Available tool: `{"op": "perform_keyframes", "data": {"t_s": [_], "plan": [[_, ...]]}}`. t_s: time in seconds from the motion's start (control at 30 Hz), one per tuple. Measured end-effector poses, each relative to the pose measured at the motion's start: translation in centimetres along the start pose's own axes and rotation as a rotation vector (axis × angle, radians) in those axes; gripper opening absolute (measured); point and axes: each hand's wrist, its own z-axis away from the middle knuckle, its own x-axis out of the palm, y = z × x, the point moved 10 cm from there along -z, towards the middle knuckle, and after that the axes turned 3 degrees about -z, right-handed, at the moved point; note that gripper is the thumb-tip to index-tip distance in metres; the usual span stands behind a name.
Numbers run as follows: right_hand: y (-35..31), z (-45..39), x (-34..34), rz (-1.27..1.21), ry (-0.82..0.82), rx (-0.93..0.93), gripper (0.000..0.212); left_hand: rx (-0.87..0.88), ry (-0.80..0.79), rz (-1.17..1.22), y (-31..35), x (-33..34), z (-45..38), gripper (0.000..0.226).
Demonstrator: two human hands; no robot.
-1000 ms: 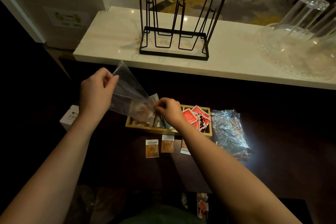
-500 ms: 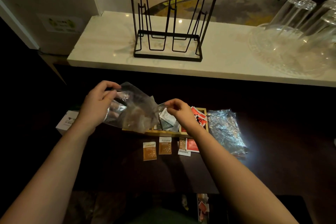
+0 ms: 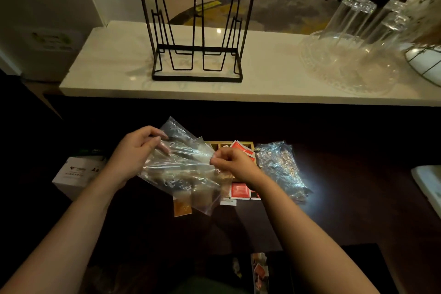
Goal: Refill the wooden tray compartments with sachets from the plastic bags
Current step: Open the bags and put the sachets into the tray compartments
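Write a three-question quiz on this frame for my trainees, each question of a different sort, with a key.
1. True or false: both hands grip the clear plastic bag held in front of the wooden tray.
2. Multiple choice: where does the second, crinkled plastic bag lie? A) on the white counter B) on the dark table right of the tray C) inside the wire rack
3. Fill in: the sachets in the tray's right compartment are ___ in colour.

Key: 1. True: the left hand holds its upper left part and the right hand pinches its right edge. 2. B. 3. Red.
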Motion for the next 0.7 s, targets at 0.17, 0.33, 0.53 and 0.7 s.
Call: {"op": "perform_keyframes", "data": {"t_s": [0.17, 0.33, 0.53, 0.7], "plan": [[1.6, 1.7, -3.0, 0.019, 0.196, 0.022, 0.026, -0.02, 0.057, -0.004, -2.0, 1.7, -0.5, 0.022], [3.5, 4.2, -6.3, -0.037, 0.375, 0.026, 0.021, -0.012, 0.093, -0.078, -2.6, 3.5, -0.6, 0.011], [11.3, 11.4, -16.9, -0.009, 1.007, 0.254, 0.015, -0.082, 0.148, -0.226, -4.7, 3.3, -1.8, 0.016], [16.0, 16.4, -19.8, 0.233, 1.11, 0.676, 0.025, -0.047, 0.15, -0.47, -5.9, 3.4, -4.5, 0.032]]}}
